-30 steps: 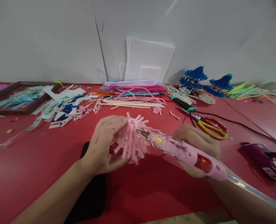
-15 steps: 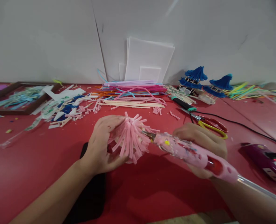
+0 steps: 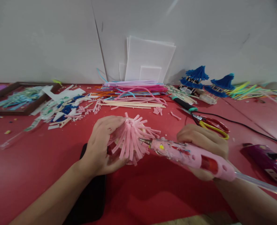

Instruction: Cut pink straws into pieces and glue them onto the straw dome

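A pink model roof (image 3: 130, 140) of many thin strips fanning down from a peak is in my left hand (image 3: 102, 145), whose fingers wrap round its left side. Its underside is mostly hidden. My right hand (image 3: 203, 147) is closed round a pink glue gun (image 3: 191, 156) with a clear glue stick at its back end. The gun's metal tip is at the right side of the strips; whether it touches them I cannot tell.
On the red table (image 3: 157, 190) lie a black phone-like slab (image 3: 93, 197), scissors (image 3: 211, 126), a green-handled tool (image 3: 185, 104), a purple power strip (image 3: 267, 162), coloured sticks (image 3: 133, 89), scraps (image 3: 70, 109) and a brown frame (image 3: 28, 109). Two blue-roofed models (image 3: 197, 75) stand behind.
The glue gun in my right hand has shifted left and its tip is now further over the pink strips. My left hand and the pink roof have hardly moved.
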The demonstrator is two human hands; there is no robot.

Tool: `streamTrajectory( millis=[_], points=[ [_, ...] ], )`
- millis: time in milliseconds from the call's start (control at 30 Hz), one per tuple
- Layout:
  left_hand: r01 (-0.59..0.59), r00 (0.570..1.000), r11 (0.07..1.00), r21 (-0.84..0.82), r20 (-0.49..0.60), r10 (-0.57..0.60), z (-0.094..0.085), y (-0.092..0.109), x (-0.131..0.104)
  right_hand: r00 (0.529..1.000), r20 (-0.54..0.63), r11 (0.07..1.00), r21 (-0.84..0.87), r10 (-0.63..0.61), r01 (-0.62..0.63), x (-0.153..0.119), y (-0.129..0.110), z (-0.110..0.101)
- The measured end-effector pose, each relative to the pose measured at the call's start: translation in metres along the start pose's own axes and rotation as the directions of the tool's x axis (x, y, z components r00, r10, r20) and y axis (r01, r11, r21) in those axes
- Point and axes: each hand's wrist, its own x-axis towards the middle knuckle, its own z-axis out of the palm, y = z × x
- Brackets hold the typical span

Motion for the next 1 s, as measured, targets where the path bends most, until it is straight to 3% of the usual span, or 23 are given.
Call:
streamTrajectory(
  millis=[300,533,733,800,900,1000],
  points=[
    [0.032,0.999,0.999,-0.015,0.027,-0.031,0.0,0.001,0.0,1.0,-0.008,1.0,-0.024,-0.009,0.009,0.0,0.002,0.0],
    [-0.01,1.0,1.0,-0.007,0.005,0.01,0.0,0.0,-0.001,0.999,0.024,0.999,-0.042,-0.03,0.031,0.005,-0.002,-0.003],
    [-0.013,1.0,1.0,-0.024,-0.005,0.013,0.0,-0.001,-0.002,0.982,0.165,0.991,-0.077,-0.092,0.106,0.002,0.02,-0.028],
    [-0.023,1.0,0.999,-0.026,-0.013,0.022,0.001,-0.001,-0.002,0.985,0.168,0.985,-0.164,-0.023,0.051,0.0,0.034,-0.041],
    [-0.016,1.0,0.999,-0.036,-0.005,0.016,0.0,-0.001,-0.001,0.939,0.323,0.946,-0.325,0.117,-0.006,-0.008,0.054,-0.05],
    [-0.014,1.0,0.999,-0.043,-0.013,0.014,0.0,-0.001,-0.002,0.829,0.495,0.91,-0.413,0.262,-0.041,-0.025,0.068,-0.05]
  ],
)
